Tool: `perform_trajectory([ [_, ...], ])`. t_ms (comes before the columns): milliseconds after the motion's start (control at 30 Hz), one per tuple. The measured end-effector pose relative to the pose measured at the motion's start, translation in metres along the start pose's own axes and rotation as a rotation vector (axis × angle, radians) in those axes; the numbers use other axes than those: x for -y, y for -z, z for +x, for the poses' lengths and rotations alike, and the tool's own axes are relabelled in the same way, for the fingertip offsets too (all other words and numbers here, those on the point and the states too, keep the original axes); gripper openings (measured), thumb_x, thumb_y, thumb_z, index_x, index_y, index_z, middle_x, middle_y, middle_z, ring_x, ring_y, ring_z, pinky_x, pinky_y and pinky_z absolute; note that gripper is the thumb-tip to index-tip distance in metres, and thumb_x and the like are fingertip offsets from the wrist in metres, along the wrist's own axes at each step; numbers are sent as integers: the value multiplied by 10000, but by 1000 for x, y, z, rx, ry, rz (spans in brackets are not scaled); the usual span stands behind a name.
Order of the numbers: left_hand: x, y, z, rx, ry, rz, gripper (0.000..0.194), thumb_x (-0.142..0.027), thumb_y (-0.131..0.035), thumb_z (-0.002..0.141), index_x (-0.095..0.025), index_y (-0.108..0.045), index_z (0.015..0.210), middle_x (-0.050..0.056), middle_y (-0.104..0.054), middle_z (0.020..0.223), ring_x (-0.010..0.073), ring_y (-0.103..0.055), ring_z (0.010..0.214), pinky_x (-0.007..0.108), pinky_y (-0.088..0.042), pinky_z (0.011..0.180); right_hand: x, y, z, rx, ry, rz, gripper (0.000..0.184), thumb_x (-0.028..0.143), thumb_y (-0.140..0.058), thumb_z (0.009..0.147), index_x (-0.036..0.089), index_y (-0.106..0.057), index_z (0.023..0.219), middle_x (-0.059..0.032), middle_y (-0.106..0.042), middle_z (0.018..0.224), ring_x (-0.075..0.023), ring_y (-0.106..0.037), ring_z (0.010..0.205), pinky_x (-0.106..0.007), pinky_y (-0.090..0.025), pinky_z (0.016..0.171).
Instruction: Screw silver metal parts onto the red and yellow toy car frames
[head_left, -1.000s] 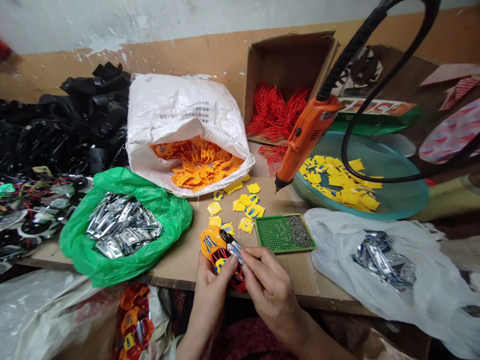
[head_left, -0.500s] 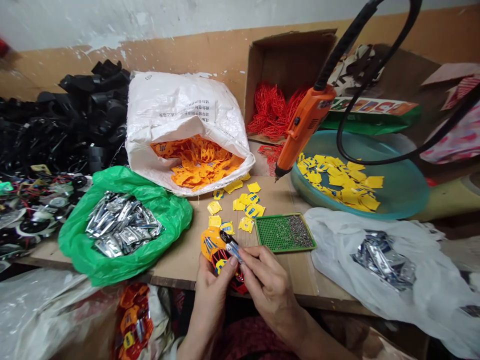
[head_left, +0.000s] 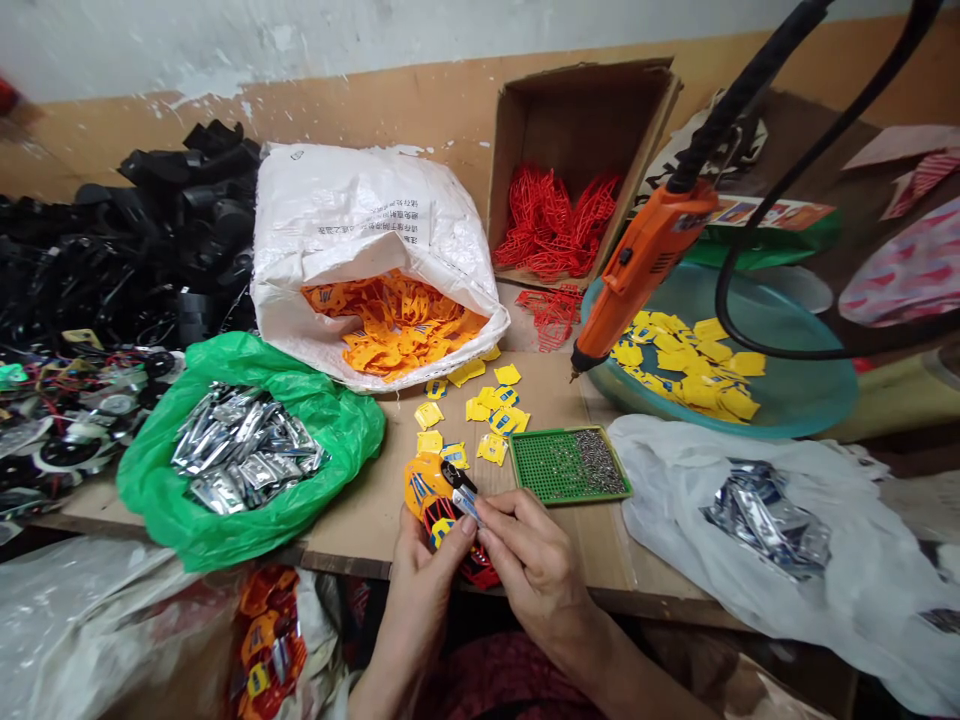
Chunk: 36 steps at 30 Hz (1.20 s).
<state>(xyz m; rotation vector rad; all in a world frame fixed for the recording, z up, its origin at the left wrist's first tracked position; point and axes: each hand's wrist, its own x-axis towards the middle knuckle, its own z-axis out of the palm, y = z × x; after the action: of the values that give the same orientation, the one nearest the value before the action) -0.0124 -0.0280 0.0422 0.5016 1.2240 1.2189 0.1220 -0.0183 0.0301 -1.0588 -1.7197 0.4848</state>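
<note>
Near the table's front edge, my left hand is closed round an orange, red and black plastic toy assembly with a yellow piece on it. My right hand pinches a shiny silver part between thumb and fingers, holding it against the assembly's dark upper side. My left thumb lies close to the silver part's lower end. Fingers cover much of the assembly's lower half. Just beyond my hands lie several loose yellow pieces, and a green tray of small screws is to their right.
An orange electric screwdriver hangs over the table. A white sack of orange parts and a green bag of silver parts are on the left. At right are a teal basin and a white bag; behind is a cardboard box.
The hanging screwdriver swings slightly left, then right, ending nearer the basin. Both hands keep nearly the same grip on the assembly and the silver part, with only a tiny shift.
</note>
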Motion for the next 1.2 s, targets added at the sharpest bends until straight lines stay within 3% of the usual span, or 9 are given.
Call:
perform_trajectory([
  [200,-2,1,-2,30,36,-46,662,-346,-872,743,-211,-565,1313,84,-758,1130,209,-701,982,307,-548,885,-1,0,-1,16,-60,69,382,44,-579,920,214,-746,1218,-91,-720,933,-203,-710,842,-306,-633,717],
  [367,0,0,-2,34,78,-74,708,-358,-878,728,-211,-563,1344,99,-761,1120,237,-713,968,353,-553,891,-2,3,3,49,-124,153,312,125,-639,937,242,-764,1198,-48,-725,864,-172,-716,753,-265,-619,660],
  [600,0,-2,5,-31,38,-54,602,-372,-905,681,-186,-614,1174,59,-761,966,191,-702,827,306,-562,790,6,2,11,14,-111,63,89,146,-678,918,209,-739,927,-44,-753,811,-194,-709,758,-301,-606,694],
  [767,-3,-3,7,-55,-5,32,527,-367,-892,701,-183,-629,1119,25,-745,894,156,-676,757,254,-547,716,7,0,11,0,-98,147,91,140,-718,890,211,-762,925,-56,-781,860,-199,-737,793,-307,-623,721],
  [867,-6,-1,6,-31,-8,42,513,-375,-882,710,-174,-634,1111,38,-746,907,171,-683,768,266,-554,711,5,5,11,41,-216,289,134,142,-769,831,213,-805,939,-66,-789,883,-201,-748,805,-310,-638,737],
  [1000,-8,4,9,-18,1,48,525,-387,-884,701,-155,-635,1101,44,-729,878,173,-668,730,288,-558,701,1,11,11,154,-492,573,288,105,-781,752,215,-826,1014,-58,-766,913,-172,-735,782,-275,-638,709],
  [1200,-9,9,14,-16,-1,98,505,-403,-882,698,-154,-630,1058,19,-698,837,156,-641,702,264,-541,666,-2,3,7,66,-685,724,268,88,-803,652,222,-851,879,3,-658,759,-113,-656,668,-207,-593,627],
])
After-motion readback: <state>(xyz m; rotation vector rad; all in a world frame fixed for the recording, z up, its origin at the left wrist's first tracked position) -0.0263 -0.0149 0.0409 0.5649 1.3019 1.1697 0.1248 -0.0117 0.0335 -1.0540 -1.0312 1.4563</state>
